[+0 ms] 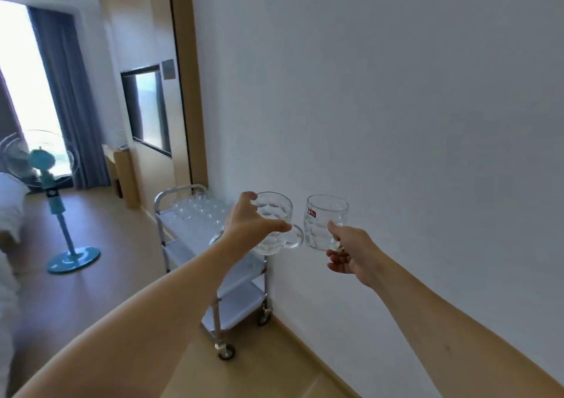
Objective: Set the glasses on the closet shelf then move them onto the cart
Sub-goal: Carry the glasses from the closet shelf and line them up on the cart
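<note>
My left hand grips a clear glass mug round its body, with the mug's handle pointing right. My right hand holds a second clear mug, which bears a small red sticker, by its handle. Both mugs are in the air side by side, above the near end of a metal cart with white shelves. Several clear glasses stand at the far end of the cart's top shelf. No closet shelf is in view.
The cart stands along a white wall on wheels. A blue standing fan is on the wooden floor at the left, near a bed edge and curtained window. A wooden door frame rises behind the cart.
</note>
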Demonstrator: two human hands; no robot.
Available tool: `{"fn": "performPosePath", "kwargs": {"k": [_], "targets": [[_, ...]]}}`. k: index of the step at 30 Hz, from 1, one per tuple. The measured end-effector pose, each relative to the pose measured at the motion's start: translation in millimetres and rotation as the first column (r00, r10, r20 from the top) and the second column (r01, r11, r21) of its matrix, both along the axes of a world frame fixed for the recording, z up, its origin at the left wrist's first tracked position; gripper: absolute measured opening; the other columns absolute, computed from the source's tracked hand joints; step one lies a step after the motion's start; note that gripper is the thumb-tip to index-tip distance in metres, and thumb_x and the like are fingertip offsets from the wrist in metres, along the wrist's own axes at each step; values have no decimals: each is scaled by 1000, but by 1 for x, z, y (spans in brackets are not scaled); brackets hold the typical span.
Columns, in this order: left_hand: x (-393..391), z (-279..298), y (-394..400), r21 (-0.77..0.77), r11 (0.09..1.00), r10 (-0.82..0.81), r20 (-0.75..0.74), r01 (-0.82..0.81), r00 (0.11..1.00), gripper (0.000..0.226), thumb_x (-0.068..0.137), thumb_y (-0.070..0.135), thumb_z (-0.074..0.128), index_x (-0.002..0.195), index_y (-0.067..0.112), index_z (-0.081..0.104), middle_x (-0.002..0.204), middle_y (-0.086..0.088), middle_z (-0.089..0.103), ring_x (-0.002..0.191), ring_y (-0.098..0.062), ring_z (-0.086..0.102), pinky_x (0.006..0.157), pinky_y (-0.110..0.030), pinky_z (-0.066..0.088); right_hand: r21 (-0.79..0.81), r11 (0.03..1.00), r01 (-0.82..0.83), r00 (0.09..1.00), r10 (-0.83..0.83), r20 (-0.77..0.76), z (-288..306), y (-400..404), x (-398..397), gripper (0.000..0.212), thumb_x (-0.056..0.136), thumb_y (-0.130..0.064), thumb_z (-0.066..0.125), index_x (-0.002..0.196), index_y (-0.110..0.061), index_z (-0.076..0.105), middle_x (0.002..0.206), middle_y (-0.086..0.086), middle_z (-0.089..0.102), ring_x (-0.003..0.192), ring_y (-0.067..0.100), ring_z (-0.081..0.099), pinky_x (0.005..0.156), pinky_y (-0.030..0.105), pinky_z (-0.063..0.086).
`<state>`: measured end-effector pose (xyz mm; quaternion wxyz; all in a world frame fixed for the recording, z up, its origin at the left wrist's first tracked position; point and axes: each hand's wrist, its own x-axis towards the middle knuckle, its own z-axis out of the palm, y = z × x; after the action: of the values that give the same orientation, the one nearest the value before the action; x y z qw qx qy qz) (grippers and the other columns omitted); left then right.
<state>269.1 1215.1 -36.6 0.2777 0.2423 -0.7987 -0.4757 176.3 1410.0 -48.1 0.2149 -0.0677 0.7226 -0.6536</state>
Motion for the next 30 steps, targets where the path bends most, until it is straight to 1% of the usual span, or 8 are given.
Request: {"fn": "performPosePath", "kwargs": {"k": [2, 5, 6, 8, 12, 17, 22, 30], "targets": [[-1, -2, -34, -3, 998, 67, 2, -67, 998, 106, 34, 51, 93, 126, 24, 48, 116, 1, 61, 109, -22, 61, 97, -41, 53, -1, 997, -71, 997, 71, 4, -3, -41, -14, 26, 99, -37, 61, 94, -12, 57, 79, 12, 56, 64, 20, 51, 61, 35, 56], [-5, -3, -84, 9, 991, 134, 18, -134, 991, 82, 57, 29, 99, 119, 24, 45, 99, 9, 54, 96, -10, 56, 76, -15, 47, 12, 985, -171, 985, 171, 26, -2, -100, -37, 26, 98, -37, 63, 94, -12, 59, 78, 13, 56, 62, 19, 51, 63, 36, 56], [-9, -1, -103, -10, 986, 165, 28, -164, 986, 82, 60, 27, 98, 123, 23, 46, 100, 8, 53, 96, -11, 54, 75, -16, 44, 11, 978, -207, 978, 207, 27, -2, -122, -46, 26, 98, -37, 63, 94, -12, 60, 78, 12, 56, 62, 19, 50, 63, 36, 55], [-16, -1, -134, -49, 973, 227, 56, -224, 972, 94, 56, 35, 99, 133, 21, 46, 113, 3, 55, 106, -17, 52, 89, -29, 47, 10, 966, -257, 966, 256, 21, -4, -160, -61, 26, 98, -38, 63, 96, -13, 60, 79, 11, 55, 62, 19, 50, 61, 34, 55], [-26, -4, -182, -73, 944, 326, 83, -320, 942, 116, 34, 58, 93, 134, 26, 44, 125, -2, 55, 115, -25, 53, 101, -48, 51, 5, 944, -330, 943, 330, 32, -7, -221, -82, 25, 98, -36, 63, 100, -12, 61, 78, 10, 55, 67, 20, 53, 62, 35, 56], [-29, -11, -231, -78, 913, 406, 84, -400, 910, 103, 51, 45, 98, 137, 25, 44, 126, -2, 54, 115, -23, 49, 101, -43, 48, 24, 913, -407, 913, 406, 39, -16, -286, -100, 24, 99, -34, 61, 106, -11, 61, 83, 11, 58, 68, 18, 54, 58, 31, 56], [-20, -23, -279, -36, 887, 461, 92, -460, 883, 103, 54, 36, 99, 139, 20, 43, 128, -4, 52, 116, -23, 50, 92, -34, 45, -1, 886, -464, 883, 462, 83, -29, -338, -100, 22, 99, -31, 62, 104, -9, 60, 79, 12, 55, 65, 19, 52, 59, 34, 54], [-8, -44, -362, 2, 880, 472, 114, -476, 874, 103, 55, 36, 99, 140, 19, 43, 130, -5, 54, 112, -22, 53, 91, -34, 47, 32, 855, -517, 854, 513, 88, -53, -425, -87, 21, 99, -28, 61, 102, -8, 60, 80, 11, 53, 66, 19, 52, 57, 33, 53]]}}
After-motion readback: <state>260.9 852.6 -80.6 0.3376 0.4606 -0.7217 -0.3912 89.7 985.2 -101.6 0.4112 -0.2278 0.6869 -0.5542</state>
